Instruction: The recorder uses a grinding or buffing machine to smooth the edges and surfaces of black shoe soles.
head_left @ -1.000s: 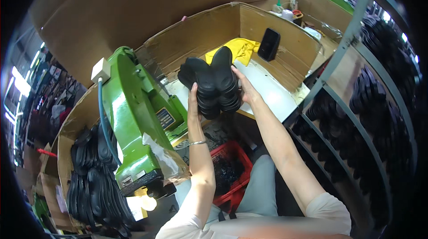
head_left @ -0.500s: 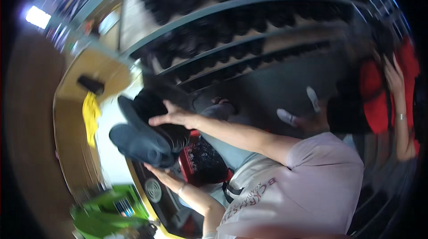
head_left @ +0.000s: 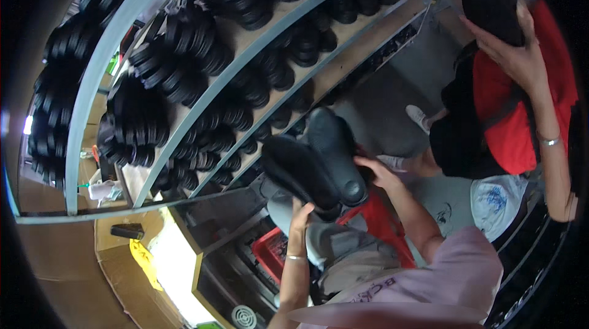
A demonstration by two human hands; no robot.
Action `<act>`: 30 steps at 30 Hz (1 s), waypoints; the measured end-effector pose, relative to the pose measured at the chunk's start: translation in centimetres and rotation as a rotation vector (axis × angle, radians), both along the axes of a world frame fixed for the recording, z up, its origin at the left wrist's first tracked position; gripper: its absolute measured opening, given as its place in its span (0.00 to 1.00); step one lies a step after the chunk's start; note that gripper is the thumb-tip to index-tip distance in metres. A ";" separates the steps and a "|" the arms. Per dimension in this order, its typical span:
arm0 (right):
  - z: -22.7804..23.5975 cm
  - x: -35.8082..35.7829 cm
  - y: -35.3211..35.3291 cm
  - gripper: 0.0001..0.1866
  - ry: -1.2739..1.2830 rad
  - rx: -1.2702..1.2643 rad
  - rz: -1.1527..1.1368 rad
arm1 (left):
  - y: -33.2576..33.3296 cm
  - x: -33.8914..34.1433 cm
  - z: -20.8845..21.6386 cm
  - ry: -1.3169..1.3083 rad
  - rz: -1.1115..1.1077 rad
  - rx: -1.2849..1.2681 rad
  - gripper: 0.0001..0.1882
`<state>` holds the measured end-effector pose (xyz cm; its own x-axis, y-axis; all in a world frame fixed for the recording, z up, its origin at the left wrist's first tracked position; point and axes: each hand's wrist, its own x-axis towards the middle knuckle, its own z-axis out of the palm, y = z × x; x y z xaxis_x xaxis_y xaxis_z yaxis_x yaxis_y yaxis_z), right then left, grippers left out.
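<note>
A pair of black shoes point(head_left: 331, 151) is held up in front of me, tilted side by side with the toes pointing away. My left hand point(head_left: 300, 213) has its thumb up against the heel end of the left shoe; its other fingers are mostly hidden. At the heel of the right shoe, my right hand point(head_left: 378, 172) grips from the side, some fingers out of sight behind it. The shoes hang above my lap.
A rack point(head_left: 236, 77) stacked with rows of black shoes rises ahead and left. To the right, a co-worker in red point(head_left: 500, 139) holds a dark object point(head_left: 489, 0). A red crate point(head_left: 270, 249) sits low; a yellow cloth point(head_left: 144, 261) lies by a bright tabletop point(head_left: 175, 261) at left.
The view has turned right, toward the rack and co-worker. Both hands have carried the shoes away from the bright tabletop to before the rack; the right hand now grips the right shoe's side.
</note>
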<state>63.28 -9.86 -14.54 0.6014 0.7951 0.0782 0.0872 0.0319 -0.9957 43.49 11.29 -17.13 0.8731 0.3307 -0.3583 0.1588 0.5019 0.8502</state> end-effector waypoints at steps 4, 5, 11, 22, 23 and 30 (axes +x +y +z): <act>-2.0 6.0 -3.0 0.31 0.908 0.141 -0.477 | -1.4 13.3 -1.7 -0.073 -0.214 -0.208 0.52; -2.3 7.9 -2.7 0.33 1.024 0.225 -0.497 | -0.8 15.8 -1.8 0.004 -0.256 -0.240 0.53; -5.7 18.7 1.7 0.33 0.554 0.190 -0.415 | 3.8 29.1 -2.9 0.144 -0.294 -0.132 0.60; -18.5 40.8 15.5 0.31 0.987 0.183 -0.526 | 13.5 41.4 -8.6 -0.055 -0.090 -0.342 0.38; -19.6 42.1 16.3 0.31 0.906 0.202 -0.494 | 13.9 41.9 -9.1 -0.078 -0.088 -0.352 0.38; -15.9 42.1 19.8 0.30 0.520 0.062 -0.752 | 13.5 42.3 -10.0 -0.235 -0.056 -0.373 0.39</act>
